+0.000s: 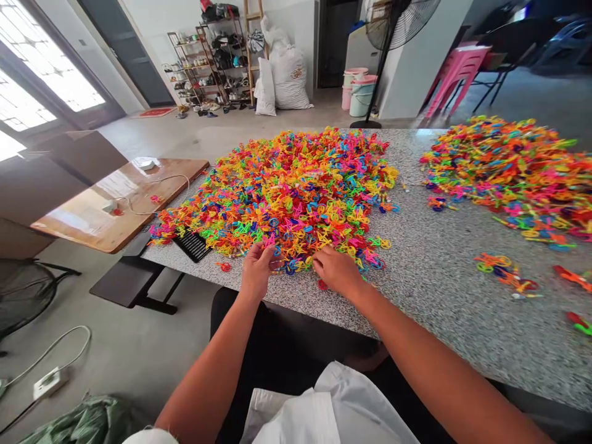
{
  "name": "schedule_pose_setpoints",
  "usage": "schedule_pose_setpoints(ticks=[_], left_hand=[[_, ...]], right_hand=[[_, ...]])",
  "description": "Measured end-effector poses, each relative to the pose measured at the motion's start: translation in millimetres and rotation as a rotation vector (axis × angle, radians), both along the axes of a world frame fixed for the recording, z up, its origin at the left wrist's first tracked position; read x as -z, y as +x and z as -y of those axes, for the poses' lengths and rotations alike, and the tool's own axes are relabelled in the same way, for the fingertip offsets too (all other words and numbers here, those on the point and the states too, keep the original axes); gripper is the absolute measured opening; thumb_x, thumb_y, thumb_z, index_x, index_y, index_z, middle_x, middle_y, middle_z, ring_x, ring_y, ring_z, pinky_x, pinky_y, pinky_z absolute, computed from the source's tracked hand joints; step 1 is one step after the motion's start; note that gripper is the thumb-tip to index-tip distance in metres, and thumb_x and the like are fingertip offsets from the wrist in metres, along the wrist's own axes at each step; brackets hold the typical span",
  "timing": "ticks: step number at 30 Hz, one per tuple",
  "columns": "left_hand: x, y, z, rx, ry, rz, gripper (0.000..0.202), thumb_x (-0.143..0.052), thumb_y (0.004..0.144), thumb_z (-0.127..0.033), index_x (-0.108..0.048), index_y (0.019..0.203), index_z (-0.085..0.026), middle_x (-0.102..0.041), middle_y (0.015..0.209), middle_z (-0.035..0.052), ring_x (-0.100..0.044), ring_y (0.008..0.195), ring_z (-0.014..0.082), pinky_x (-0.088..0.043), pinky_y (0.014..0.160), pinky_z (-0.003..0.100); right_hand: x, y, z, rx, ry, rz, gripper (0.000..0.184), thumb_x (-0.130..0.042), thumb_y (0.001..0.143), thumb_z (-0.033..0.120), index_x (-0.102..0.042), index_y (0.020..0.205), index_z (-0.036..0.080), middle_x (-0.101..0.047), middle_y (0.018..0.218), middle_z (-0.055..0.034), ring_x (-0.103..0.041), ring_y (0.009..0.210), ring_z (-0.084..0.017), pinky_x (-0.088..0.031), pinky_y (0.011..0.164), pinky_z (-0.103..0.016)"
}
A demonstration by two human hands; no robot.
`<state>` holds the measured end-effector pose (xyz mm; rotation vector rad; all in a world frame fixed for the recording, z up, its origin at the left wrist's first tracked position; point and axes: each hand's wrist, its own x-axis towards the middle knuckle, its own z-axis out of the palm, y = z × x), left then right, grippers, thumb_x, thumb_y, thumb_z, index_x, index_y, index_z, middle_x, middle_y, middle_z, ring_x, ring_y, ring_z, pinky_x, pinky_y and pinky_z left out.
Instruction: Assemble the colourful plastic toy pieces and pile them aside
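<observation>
A large heap of small colourful plastic pieces point(296, 185), many with rings or loops, lies on the speckled stone tabletop point(416, 296). My left hand point(257, 266) is at the heap's near edge, thumb and fingers pinched together by pink and blue pieces. It seems to hold a small plastic piece, partly hidden by the fingers. My right hand point(340, 270) is at the same edge, to the right, its fingers curled and closed against the pieces. Whatever its fingertips grip is hidden. A red ring piece point(322, 285) lies just beneath the right hand.
A second heap point(509, 172) covers the table's right side, with a few loose pieces point(506, 271) nearer me. A black slotted tray point(192, 245) sits at the left edge. Beyond it stands a low wooden table point(115, 203). Sacks point(289, 74) and a standing fan point(382, 61) are behind.
</observation>
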<state>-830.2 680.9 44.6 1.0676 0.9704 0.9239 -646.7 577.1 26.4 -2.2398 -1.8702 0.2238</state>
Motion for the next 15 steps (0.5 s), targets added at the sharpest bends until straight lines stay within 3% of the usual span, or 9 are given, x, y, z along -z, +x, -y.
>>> schedule_pose_setpoints(ticks=[5, 10, 13, 15], left_hand=[[4.4, -32, 1, -0.042, -0.028, -0.069, 0.041, -0.082, 0.067, -0.041, -0.055, 0.09, -0.02, -0.058, 0.076, -0.0058, -0.06, 0.057, 0.0084, -0.052, 0.056, 0.022], [12.8, -30, 15, 0.039, 0.025, -0.128, 0.027, -0.077, 0.071, -0.038, -0.061, 0.08, -0.018, -0.055, 0.073, -0.0041, -0.051, 0.061, 0.0076, -0.048, 0.056, 0.02], [12.0, -23, 20, 0.095, 0.072, -0.15, 0.024, -0.075, 0.074, -0.039, -0.063, 0.078, -0.018, -0.057, 0.075, -0.0026, -0.053, 0.067, 0.0093, -0.051, 0.063, 0.021], [9.5, -17, 24, 0.172, 0.1, -0.16, 0.024, -0.074, 0.076, -0.039, -0.064, 0.078, -0.018, -0.058, 0.074, -0.0023, -0.054, 0.068, 0.0099, -0.053, 0.069, 0.024]], right_hand=[[12.2, -36, -13, 0.131, -0.12, 0.043, 0.026, -0.048, 0.1, 0.02, -0.068, 0.115, 0.012, -0.07, 0.113, -0.0197, -0.071, 0.101, -0.031, -0.052, 0.08, -0.038], [10.8, -28, -14, 0.311, -0.105, 0.003, 0.025, -0.051, 0.096, 0.018, -0.066, 0.113, 0.008, -0.073, 0.105, -0.0246, -0.074, 0.093, -0.033, -0.053, 0.077, -0.038], [2.0, -9, 2, 0.399, 0.08, -0.206, 0.019, -0.056, 0.093, 0.026, -0.065, 0.105, 0.015, -0.074, 0.089, -0.0168, -0.073, 0.084, -0.031, -0.053, 0.075, -0.039], [-6.9, 1, 18, 0.353, 0.237, -0.522, 0.015, -0.059, 0.092, 0.033, -0.063, 0.099, 0.02, -0.073, 0.083, -0.0084, -0.07, 0.076, -0.025, -0.053, 0.07, -0.035]])
